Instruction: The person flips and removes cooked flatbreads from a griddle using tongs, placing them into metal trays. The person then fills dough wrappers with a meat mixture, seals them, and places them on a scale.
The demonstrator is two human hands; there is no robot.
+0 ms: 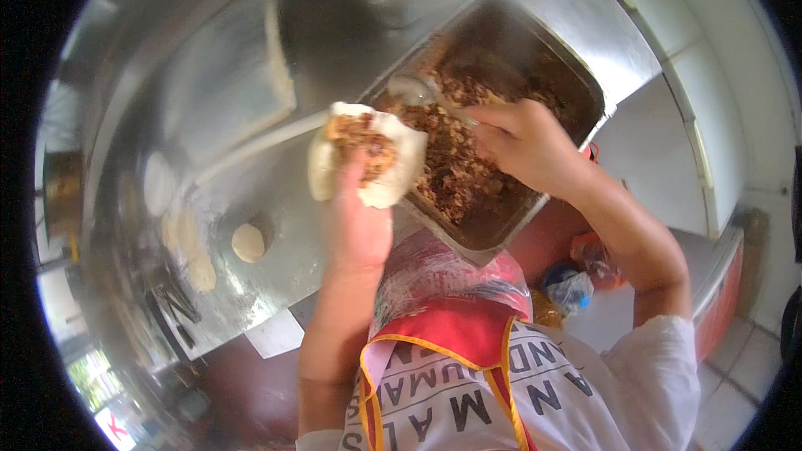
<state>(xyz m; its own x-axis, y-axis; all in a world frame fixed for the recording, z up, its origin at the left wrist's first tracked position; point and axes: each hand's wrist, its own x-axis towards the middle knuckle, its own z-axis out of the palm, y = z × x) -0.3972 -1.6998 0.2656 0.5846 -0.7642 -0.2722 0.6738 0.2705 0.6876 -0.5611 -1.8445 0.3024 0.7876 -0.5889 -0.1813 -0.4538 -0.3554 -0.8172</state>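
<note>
On my left hand [360, 225] lies a round of white dough [406, 153] with crumbly brown filling [369, 138] heaped on it; my thumb presses against the filling. My right hand [520, 144] is over the deep metal tray [586, 72], its fingers closed around the handle of a metal spoon [412, 90]. The spoon's bowl is at the tray's left side, just right of the dough. Loose brown filling [457, 181] covers much of the tray's bottom.
On the steel worktop [288, 213] at left lie a dough round [248, 243] and several more pieces [188, 244]. Dark tools [175, 313] are near its front edge. A pale board [232, 75] stands farther back. Plastic bags [570, 288] are at the lower right.
</note>
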